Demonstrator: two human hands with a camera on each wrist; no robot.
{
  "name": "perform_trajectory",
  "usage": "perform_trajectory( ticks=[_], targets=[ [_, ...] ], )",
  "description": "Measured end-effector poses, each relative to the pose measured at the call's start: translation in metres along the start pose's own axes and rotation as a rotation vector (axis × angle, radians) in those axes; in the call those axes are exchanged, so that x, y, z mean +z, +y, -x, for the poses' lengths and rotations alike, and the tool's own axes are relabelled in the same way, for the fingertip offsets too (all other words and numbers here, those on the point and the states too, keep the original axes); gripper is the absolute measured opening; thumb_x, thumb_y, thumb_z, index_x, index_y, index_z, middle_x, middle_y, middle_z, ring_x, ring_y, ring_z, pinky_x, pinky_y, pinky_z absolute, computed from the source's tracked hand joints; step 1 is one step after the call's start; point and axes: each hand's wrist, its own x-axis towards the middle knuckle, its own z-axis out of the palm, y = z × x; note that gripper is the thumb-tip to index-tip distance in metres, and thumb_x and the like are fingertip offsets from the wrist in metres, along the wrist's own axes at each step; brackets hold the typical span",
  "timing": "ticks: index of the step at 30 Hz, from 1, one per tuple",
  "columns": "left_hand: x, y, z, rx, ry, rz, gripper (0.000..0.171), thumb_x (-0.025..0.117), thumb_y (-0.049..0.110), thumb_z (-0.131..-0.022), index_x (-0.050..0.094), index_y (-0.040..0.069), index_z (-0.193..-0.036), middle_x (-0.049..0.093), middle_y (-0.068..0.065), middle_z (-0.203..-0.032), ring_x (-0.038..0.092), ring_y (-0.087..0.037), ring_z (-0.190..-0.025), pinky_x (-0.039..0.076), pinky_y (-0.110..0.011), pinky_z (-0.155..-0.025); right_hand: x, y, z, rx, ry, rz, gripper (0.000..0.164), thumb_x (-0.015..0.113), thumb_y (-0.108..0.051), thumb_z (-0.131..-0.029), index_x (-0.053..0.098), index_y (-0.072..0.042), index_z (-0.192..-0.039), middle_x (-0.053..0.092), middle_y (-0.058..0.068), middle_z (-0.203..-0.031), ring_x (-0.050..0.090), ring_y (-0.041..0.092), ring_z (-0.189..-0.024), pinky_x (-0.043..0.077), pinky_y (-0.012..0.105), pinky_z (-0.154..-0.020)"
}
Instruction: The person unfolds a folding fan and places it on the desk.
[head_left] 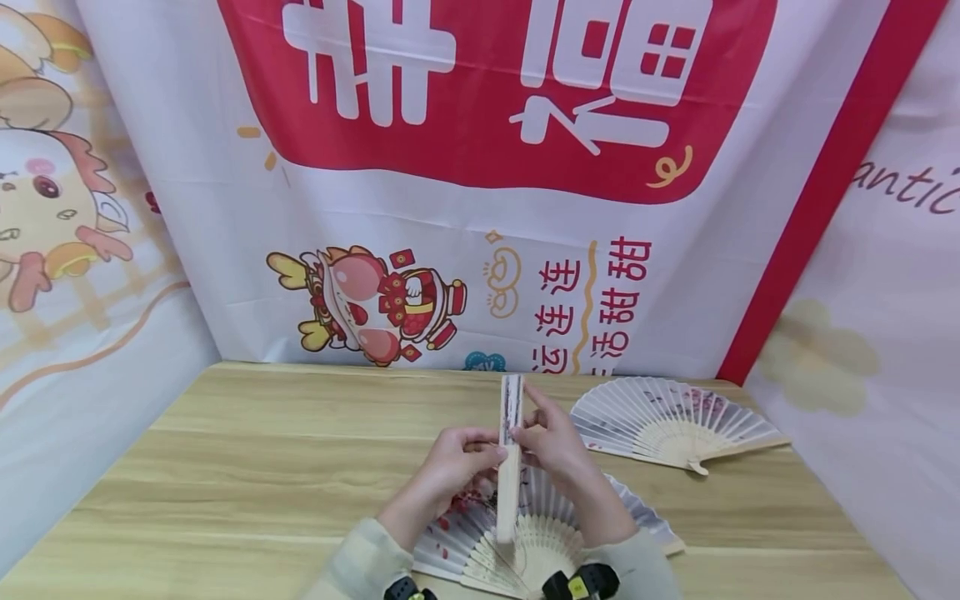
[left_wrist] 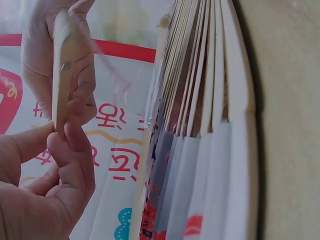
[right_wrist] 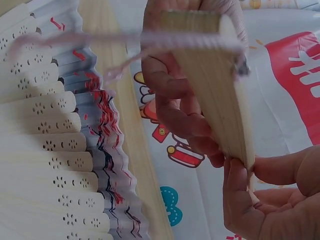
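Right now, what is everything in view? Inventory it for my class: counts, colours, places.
Folded fan: one, cream, patterned edge, held up centrally.
Cord: count unclear, pinkish, blurred, at the folded fan's end.
Near open fan: one, cream and pale grey, centre front.
Far open fan: one, cream and pale grey, right rear.
Tabletop: one, light wood, under the open fans.
Back cloth: one, white and red, behind the tabletop.
Left cloth: one, pale, printed, left.
Right cloth: one, pale, printed, right.
Wrist devices: two, black and yellow, at the wrists.
Sleeves: two, pale, on the forearms.
Left-hand fingers: one set, gripping the folded fan.
Right-hand fingers: one set, same place.
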Motion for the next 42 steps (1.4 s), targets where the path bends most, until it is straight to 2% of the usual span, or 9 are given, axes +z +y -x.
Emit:
perform_trajectory(
  ticks=[4, 11, 20, 25, 32, 42],
  targets=[
    [-0.002, -0.003, -0.001, -0.024, -0.003, 0.020, 0.032, 0.068, 0.011, -0.092, 0.064, -0.005, -0.120, 0.071, 0.000, -0.083, 0.064, -0.009, -0.062, 0.046, -0.017, -0.051, 0.000, -0.001, -0.001, -0.002, -0.018, 0.026, 0.075, 0.058, 0.010, -0.092, 0.032, -0.017, -0.156, 0.050, 0.008, -0.089, 0.054, 0.014, -0.070, 0.054, 0.025, -0.061],
    [-0.006, -0.009, -0.002, -0.064, -0.023, 0.063, 0.029, 0.070, 0.009, -0.091, 0.064, -0.004, -0.116, 0.074, 0.002, -0.080, 0.065, -0.006, -0.057, 0.040, -0.013, -0.045, 0.001, 0.002, 0.002, -0.011, -0.058, 0.020, 0.075, 0.056, 0.009, -0.092, 0.032, -0.021, -0.156, 0.048, 0.006, -0.087, 0.051, 0.014, -0.073, 0.050, 0.024, -0.062],
    [-0.007, -0.014, -0.004, -0.095, -0.066, 0.101, 0.021, 0.070, 0.009, -0.088, 0.064, -0.001, -0.106, 0.074, 0.002, -0.076, 0.070, -0.007, -0.061, 0.041, -0.010, -0.045, -0.001, 0.005, 0.002, -0.019, -0.108, 0.064, 0.069, 0.056, 0.008, -0.093, 0.033, -0.014, -0.155, 0.044, 0.005, -0.089, 0.046, 0.011, -0.066, 0.045, 0.019, -0.054],
    [-0.008, -0.016, -0.005, -0.102, -0.062, 0.089, 0.017, 0.070, 0.010, -0.089, 0.064, 0.001, -0.101, 0.073, 0.003, -0.073, 0.070, -0.006, -0.060, 0.040, -0.010, -0.045, -0.001, 0.005, 0.002, -0.007, -0.096, 0.050, 0.067, 0.054, 0.007, -0.095, 0.034, -0.014, -0.155, 0.043, 0.005, -0.091, 0.044, 0.011, -0.067, 0.043, 0.019, -0.053],
    [-0.010, -0.016, -0.007, -0.111, -0.068, 0.083, 0.021, 0.069, 0.012, -0.091, 0.064, -0.001, -0.107, 0.073, 0.001, -0.073, 0.070, -0.006, -0.061, 0.039, -0.010, -0.046, 0.001, 0.006, 0.000, 0.016, -0.050, 0.049, 0.065, 0.054, 0.008, -0.094, 0.038, -0.014, -0.153, 0.046, 0.005, -0.091, 0.047, 0.012, -0.071, 0.045, 0.020, -0.055],
    [-0.011, -0.019, -0.007, -0.122, -0.054, 0.083, 0.022, 0.069, 0.012, -0.090, 0.064, -0.001, -0.107, 0.073, 0.001, -0.076, 0.070, -0.006, -0.061, 0.040, -0.010, -0.046, 0.000, 0.007, -0.002, 0.008, -0.073, 0.046, 0.067, 0.056, 0.007, -0.093, 0.036, -0.012, -0.154, 0.045, 0.004, -0.086, 0.044, 0.011, -0.066, 0.041, 0.018, -0.052]
  ],
)
